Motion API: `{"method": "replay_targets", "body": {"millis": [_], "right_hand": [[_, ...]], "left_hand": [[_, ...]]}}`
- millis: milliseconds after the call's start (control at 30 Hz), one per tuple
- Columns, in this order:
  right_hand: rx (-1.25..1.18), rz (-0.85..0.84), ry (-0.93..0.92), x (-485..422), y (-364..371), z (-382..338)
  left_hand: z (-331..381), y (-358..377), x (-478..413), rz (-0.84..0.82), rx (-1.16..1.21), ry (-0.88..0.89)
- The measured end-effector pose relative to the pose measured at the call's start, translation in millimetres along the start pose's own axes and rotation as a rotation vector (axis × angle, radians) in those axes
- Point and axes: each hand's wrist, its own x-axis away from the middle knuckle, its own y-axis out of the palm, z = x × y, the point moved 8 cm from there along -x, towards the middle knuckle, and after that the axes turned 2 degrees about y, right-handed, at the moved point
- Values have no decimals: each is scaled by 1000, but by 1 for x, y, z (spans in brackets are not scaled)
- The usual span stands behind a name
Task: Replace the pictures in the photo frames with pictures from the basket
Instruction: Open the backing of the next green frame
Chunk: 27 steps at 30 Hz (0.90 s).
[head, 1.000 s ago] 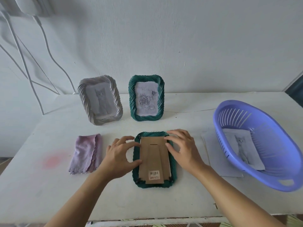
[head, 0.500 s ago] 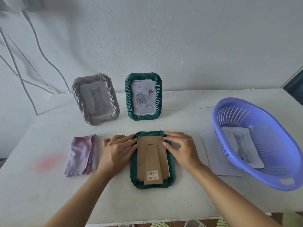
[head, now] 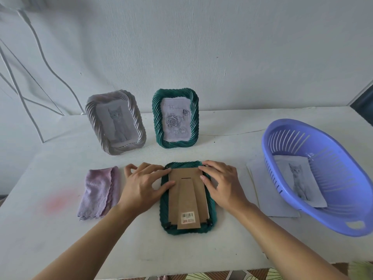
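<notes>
Since half a sec ago your fingertips have crept up to the top corners of the cardboard backing (head: 173,201), and your L thumb now lies on its left edge.

The face-down green frame (head: 213,215) lies flat on the table (head: 60,239), back up, so you can get at the backing. Your L hand (head: 141,186) rests on its upper-left corner and your R hand (head: 224,184) on its upper-right. Both have fingers spread and pressing down, not wrapped round anything. That reads as working the top clips while pinning the frame so it won't slide. The clips themselves are hidden under your fingers. Two small black tabs show at the bottom corners. The fold-out stand (head: 188,199) lies flat on the backing, w/ a barcode sticker (head: 188,217) at its foot.

Behind the face-down frame, an upright green frame (head: 194,118) shows a rose pic. Behind and left of it, a grey frame (head: 92,122) holds a cat pic. Both stand facing you.

Well to the right sits the purple basket (head: 339,172), w/ a cat picture (head: 298,178) lying inside. Loose sheets (head: 264,190) lie btwn basket and frame, partly under the basket. Just left of your L hand, a folded lilac cloth (head: 99,193).

Prob. step: freeing or seating the backing. Can't tell which.
</notes>
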Motion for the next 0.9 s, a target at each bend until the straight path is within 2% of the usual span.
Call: {"method": "replay_targets", "body": {"millis": [333,633,767,900], "right_hand": [[40,-19,-15,-3,0,-4],[144,-140,-205,-12,-7,-9],[125,-144,-193,-12,-8,-10],[61,-127,-83,-6,-9,-9]], "left_hand": [[5,0,5,52,13,-72],[3,-1,1,-20,-51,-75],[3,1,2,-17,-40,-92],[3,2,5,-10,-24,-112]]}}
